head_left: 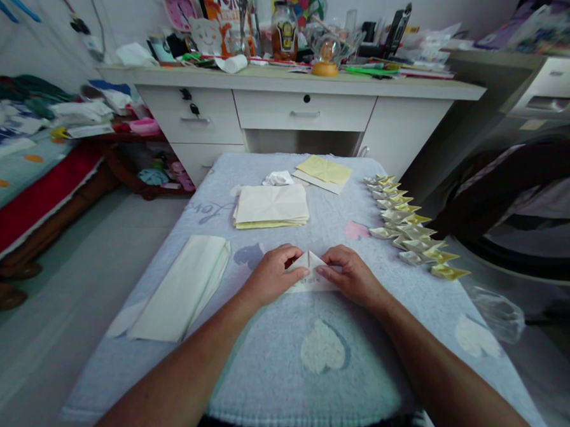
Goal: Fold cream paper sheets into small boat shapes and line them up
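Two forearms (187, 359) (430, 346), both hands (272, 278) (353, 279) on one paper (313, 283)

On our cloth-covered counter (370, 375) we see a sheet stack (271, 204), a crumpled wad (278, 177) behind it, yellow-topped sheets (324, 170), folded white paper (181, 289) at left, pointed paper pieces (414, 231) lined up at right.

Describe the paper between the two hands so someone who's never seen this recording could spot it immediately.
On the pale blue cloth with heart shapes, find where the left hand and right hand nearly meet. The folded paper is held between them. Unlike the flat stack of sheets beyond it, it rises to a point between the fingers.
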{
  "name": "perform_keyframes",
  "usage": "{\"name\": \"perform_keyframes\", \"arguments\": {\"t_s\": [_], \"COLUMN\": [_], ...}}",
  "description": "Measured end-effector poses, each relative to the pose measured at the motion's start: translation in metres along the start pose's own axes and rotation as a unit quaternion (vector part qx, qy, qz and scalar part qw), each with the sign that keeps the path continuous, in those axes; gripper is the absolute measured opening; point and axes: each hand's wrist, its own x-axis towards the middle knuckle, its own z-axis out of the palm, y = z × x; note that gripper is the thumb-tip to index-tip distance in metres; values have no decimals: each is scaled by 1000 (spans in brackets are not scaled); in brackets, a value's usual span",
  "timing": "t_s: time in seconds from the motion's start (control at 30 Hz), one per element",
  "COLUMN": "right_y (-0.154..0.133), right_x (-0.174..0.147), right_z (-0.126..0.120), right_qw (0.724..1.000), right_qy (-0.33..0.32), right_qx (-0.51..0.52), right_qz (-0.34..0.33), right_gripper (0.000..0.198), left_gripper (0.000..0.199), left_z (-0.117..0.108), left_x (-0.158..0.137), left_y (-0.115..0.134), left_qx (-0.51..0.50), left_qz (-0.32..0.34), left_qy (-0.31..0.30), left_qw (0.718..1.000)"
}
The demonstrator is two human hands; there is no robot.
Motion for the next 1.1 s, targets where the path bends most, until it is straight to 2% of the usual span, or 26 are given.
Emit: {"name": "perform_keyframes", "arguments": {"t_s": [0.1, 0.3, 0.37, 0.47, 0.57, 0.67, 0.73, 0.8, 0.97, 1.1], "right_y": [-3, -12, -14, -14, -11, -9, -9, -9, -9, -8], "right_x": [0, -1, -1, -1, -1, 0, 0, 0, -1, -1], "right_z": [2, 3, 2, 1, 2, 4, 5, 5, 5, 7], "right_qw": [1000, 999, 998, 992, 967, 921, 896, 885, 873, 881], "right_qy": [5, 8, 18, 49, 65, 59, 67, 80, 97, 89], "right_qx": [8, 27, 49, 111, 223, 357, 409, 428, 439, 425], "right_qz": [-12, -42, -29, 30, 106, 145, 158, 169, 188, 186], "right_gripper": [18, 17, 16, 14, 17, 23, 26, 27, 29, 30], "left_gripper": [18, 15, 15, 15, 17, 17, 17, 17, 13, 28], "left_z": [1, -3, -4, -3, 0, 2, 2, 0, -2, 0], "left_x": [1, -1, -1, -2, -2, -1, 0, -1, -3, -4], "left_y": [2, 8, 10, 10, 8, 8, 8, 10, 13, 15], "left_qx": [-33, -75, -93, -147, -224, -288, -319, -334, -322, -296], "left_qz": [-4, 25, 29, 4, -41, -78, -93, -101, -97, -88], "left_qy": [55, 83, 90, 103, 128, 144, 132, 103, 34, -38], "left_qw": [998, 993, 991, 984, 965, 944, 934, 931, 941, 950]}}
